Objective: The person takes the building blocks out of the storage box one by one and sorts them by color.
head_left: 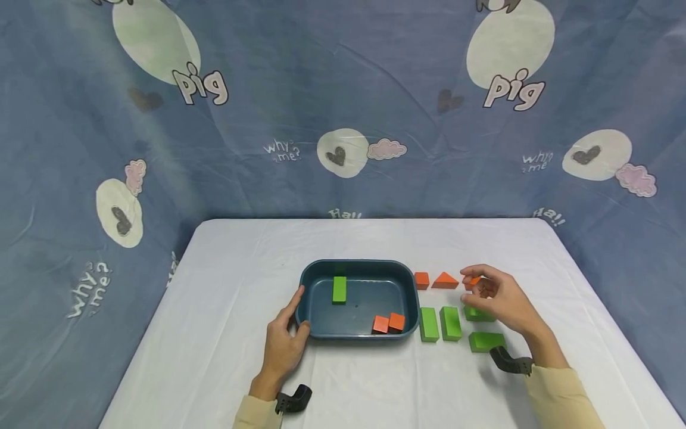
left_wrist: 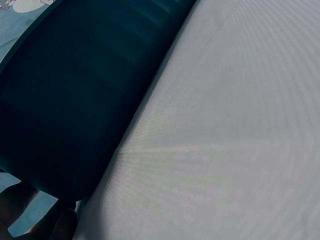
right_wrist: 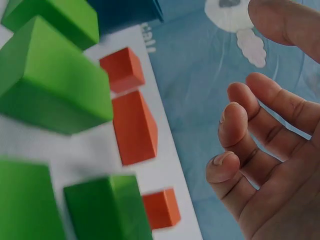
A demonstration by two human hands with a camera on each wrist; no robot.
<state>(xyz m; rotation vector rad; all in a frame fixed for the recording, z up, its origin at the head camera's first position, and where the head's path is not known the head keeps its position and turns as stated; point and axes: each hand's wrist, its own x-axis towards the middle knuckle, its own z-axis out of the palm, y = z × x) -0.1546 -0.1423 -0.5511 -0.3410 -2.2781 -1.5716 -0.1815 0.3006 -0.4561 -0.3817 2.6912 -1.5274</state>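
My left hand [head_left: 284, 348] touches the left side of a dark blue tray [head_left: 306, 310], index finger along its wall and thumb at the near left corner. Inside the tray stand a green block [head_left: 339, 290] and two orange cubes [head_left: 380, 324]. Over the right end of the back row my right hand [head_left: 501, 300] hovers with loosely bent, spread fingers and nothing between them. Beneath its fingers an orange cube [right_wrist: 161, 209] sits on the table, partly hidden in the head view. The right wrist view shows the bare palm beside the blocks.
An orange cube [head_left: 421, 280] and an orange triangular block [head_left: 445, 281] lie right of the tray. Nearer stand several green blocks, among them an upright one [head_left: 429, 325] and a sideways one [head_left: 487, 341]. A white cloth [head_left: 364, 387] covers the table; a blue printed curtain [head_left: 429, 196] hangs behind.
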